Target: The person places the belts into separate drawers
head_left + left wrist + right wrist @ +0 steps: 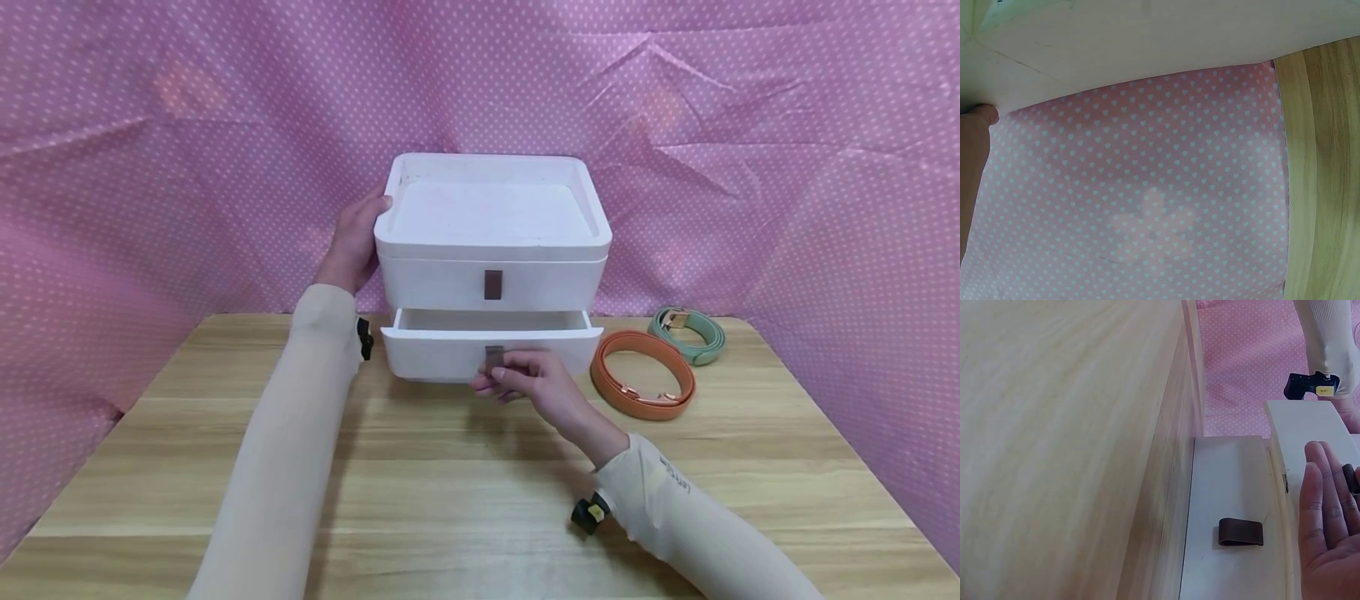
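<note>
A white drawer unit (491, 283) with a tray-like top stands at the back of the table. Over its left side lies my left hand (356, 233), the thumb on the top rim and the other fingers mostly hidden; in the left wrist view a finger (982, 119) bends at the unit's edge. A drawer (435, 354) below the top one is pulled partway out. At its brown pull tab (493, 357), my right hand (525, 379) pinches with thumb and forefinger. In the right wrist view, the other fingers (1332, 506) extend straight in front of the white drawer.
An orange belt (682, 367) lies coiled right of the unit, with a coiled green belt (716, 342) behind it. Beneath the pulled-out drawer, a lower closed drawer (1225, 475) has its own brown tab (1240, 532). Pink dotted cloth (712, 167) surrounds the wooden table (450, 500).
</note>
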The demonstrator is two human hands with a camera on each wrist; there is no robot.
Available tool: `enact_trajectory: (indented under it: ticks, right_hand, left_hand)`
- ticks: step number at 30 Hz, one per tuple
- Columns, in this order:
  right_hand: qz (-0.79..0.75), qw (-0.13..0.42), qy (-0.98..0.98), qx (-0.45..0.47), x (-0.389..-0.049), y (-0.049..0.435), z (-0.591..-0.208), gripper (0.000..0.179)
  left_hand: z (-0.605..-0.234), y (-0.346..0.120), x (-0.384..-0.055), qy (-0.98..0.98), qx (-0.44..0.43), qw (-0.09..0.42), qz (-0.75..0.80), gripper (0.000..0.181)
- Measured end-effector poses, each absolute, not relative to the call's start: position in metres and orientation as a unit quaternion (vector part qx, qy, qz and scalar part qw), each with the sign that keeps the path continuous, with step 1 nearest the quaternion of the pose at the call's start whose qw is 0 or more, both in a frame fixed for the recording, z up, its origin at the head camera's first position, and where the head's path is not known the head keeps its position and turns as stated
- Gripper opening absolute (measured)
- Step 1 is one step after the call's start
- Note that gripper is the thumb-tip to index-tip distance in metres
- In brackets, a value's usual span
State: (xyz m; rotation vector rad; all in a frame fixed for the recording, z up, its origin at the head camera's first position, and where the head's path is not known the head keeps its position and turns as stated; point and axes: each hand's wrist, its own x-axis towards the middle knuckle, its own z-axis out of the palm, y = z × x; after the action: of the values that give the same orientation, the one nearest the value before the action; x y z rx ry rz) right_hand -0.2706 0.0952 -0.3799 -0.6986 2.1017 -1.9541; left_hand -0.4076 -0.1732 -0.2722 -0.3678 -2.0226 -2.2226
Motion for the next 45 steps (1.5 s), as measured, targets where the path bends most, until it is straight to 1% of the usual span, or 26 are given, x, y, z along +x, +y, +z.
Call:
enact_trajectory:
  ticks: [16, 31, 39, 45]
  right_hand:
    - [-0.664, 0.101, 0.701, -0.242, -0.265, 0.097, -0.379, 0.024]
    - [-0.657, 0.097, 0.704, -0.252, -0.262, 0.098, -0.380, 0.024]
    - [-0.650, 0.097, 0.708, -0.258, -0.259, 0.099, -0.378, 0.026]
    - [-0.651, 0.101, 0.706, -0.259, -0.258, 0.100, -0.379, 0.025]
  left_hand:
    - [-0.272, -0.172, -0.407, -0.663, -0.116, 0.061, -0.737, 0.051]
    - [-0.272, -0.172, -0.403, -0.668, -0.110, 0.057, -0.734, 0.050]
    - [-0.272, -0.172, -0.406, -0.656, -0.123, 0.057, -0.742, 0.051]
    - [-0.272, -0.172, -0.406, -0.660, -0.114, 0.057, -0.740, 0.051]
